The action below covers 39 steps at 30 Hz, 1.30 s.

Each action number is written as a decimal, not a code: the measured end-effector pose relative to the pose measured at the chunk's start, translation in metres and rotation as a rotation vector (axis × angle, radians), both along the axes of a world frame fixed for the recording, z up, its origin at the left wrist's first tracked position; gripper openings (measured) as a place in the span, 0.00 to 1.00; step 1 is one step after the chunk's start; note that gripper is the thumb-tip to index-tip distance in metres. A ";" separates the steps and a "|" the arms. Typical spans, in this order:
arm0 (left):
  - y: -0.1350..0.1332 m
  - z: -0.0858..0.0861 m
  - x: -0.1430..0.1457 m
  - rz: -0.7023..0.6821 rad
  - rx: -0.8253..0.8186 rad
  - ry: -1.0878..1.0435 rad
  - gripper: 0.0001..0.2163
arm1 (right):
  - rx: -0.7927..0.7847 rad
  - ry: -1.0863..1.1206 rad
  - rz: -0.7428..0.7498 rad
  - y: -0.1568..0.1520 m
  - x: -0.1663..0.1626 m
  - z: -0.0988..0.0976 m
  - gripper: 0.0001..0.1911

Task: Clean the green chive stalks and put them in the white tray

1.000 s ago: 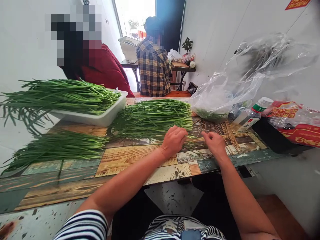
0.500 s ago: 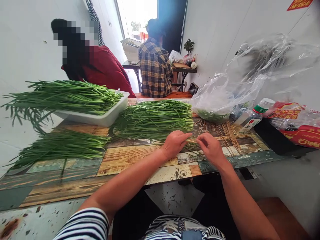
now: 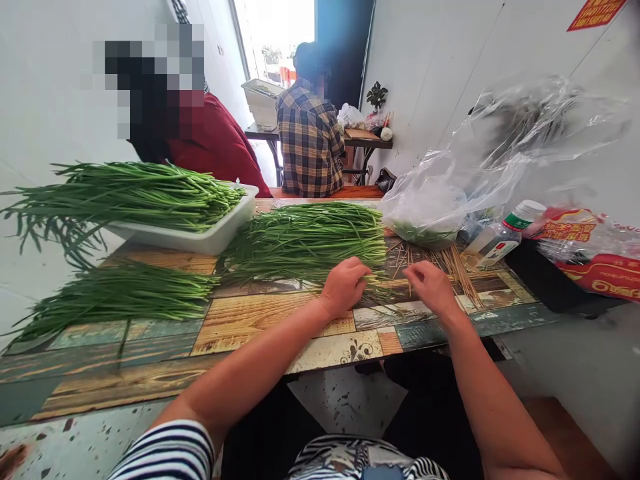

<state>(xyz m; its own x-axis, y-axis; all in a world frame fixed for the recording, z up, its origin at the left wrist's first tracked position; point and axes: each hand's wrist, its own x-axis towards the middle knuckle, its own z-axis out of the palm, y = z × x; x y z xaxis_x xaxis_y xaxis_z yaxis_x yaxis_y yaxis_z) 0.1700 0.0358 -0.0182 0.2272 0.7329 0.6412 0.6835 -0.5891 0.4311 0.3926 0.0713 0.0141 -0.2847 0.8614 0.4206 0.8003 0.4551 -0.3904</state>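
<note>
Head view. The person's left hand [image 3: 345, 287] is at the near right edge of a broad pile of long, thin green stalks [image 3: 315, 237], beside their pale cut ends. Its fingers are curled inward; whether it grips a stalk cannot be determined. The right hand [image 3: 429, 287] is apart from the left, thumb and fingertips drawn together; whether anything is pinched there cannot be determined. Thin brown wooden sticks [image 3: 463, 277] lie loosely scattered just beside and beyond the right hand.

The pile lies at the middle of a patchwork wood-patterned surface [image 3: 250, 313]. To its left, a white rectangular plastic tub [image 3: 235, 227] bears a second heap of green stalks [image 3: 145, 193], the leafy tips overhanging. A third, flatter bunch of green stalks [image 3: 125, 293] lies nearer the person.

Right of the pile: a translucent plastic bag [image 3: 425, 207] with green matter inside and a clear bottle with a white cap and green band [image 3: 503, 233], tilted.
</note>
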 end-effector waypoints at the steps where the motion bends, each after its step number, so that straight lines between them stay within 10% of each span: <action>1: 0.000 0.001 0.000 0.013 -0.006 -0.033 0.10 | -0.015 -0.039 0.028 0.000 -0.002 0.001 0.08; 13: 0.002 0.000 0.001 0.037 -0.002 -0.014 0.11 | 0.133 -0.168 0.256 -0.002 -0.016 -0.009 0.05; 19: -0.004 0.004 0.002 -0.060 -0.046 0.130 0.13 | -0.015 0.066 0.286 -0.035 -0.031 0.017 0.03; 26: -0.005 0.007 0.000 -0.118 -0.039 0.194 0.10 | -0.172 0.048 0.328 -0.020 -0.024 0.001 0.12; 33: 0.008 0.007 -0.012 0.099 0.054 -0.054 0.06 | -0.168 0.059 0.064 0.007 0.002 0.011 0.16; 39: 0.013 0.003 -0.014 0.102 -0.010 -0.181 0.08 | -0.136 -0.253 0.128 0.016 -0.030 -0.004 0.06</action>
<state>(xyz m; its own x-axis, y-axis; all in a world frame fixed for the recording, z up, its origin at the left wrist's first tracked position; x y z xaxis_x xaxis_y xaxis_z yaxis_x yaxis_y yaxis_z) 0.1557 0.0491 -0.0156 0.0329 0.7529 0.6573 0.6505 -0.5155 0.5579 0.3626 0.0873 0.0104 -0.4757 0.8551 0.2064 0.8191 0.5161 -0.2505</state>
